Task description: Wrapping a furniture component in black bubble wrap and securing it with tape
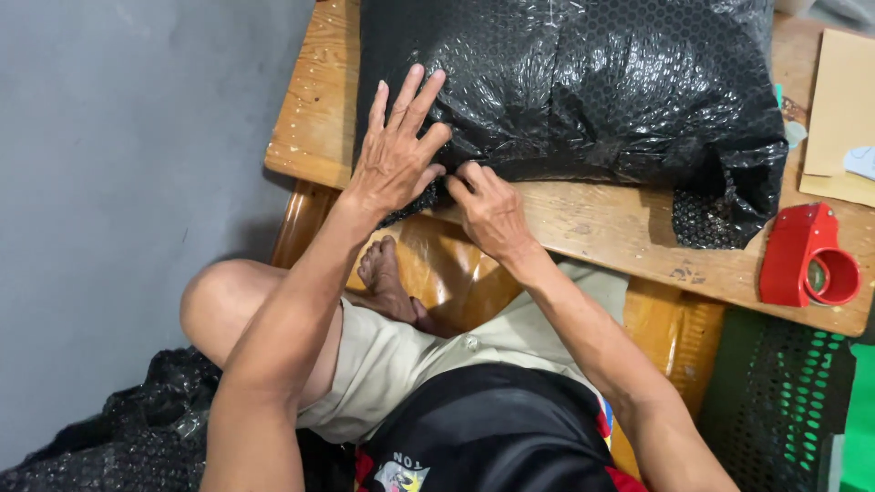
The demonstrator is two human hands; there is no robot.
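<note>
Wooden table [583, 228] under us, grey floor to the left. Our left hand [394, 155] lies flat, fingers spread wide, pressing on the near-left corner of the black bubble-wrap parcel [583, 87]. Our right hand [488, 205] sits just beside it, fingers curled and pinching the wrap's lower edge at the table's rim. Parcel fills the table's middle, a loose flap hanging at its right end. Red tape dispenser [807, 255] sits right of that flap, apart from it. Brown cardboard [843, 109] at far right. More black wrap [137, 428] on the floor by our knee.
</note>
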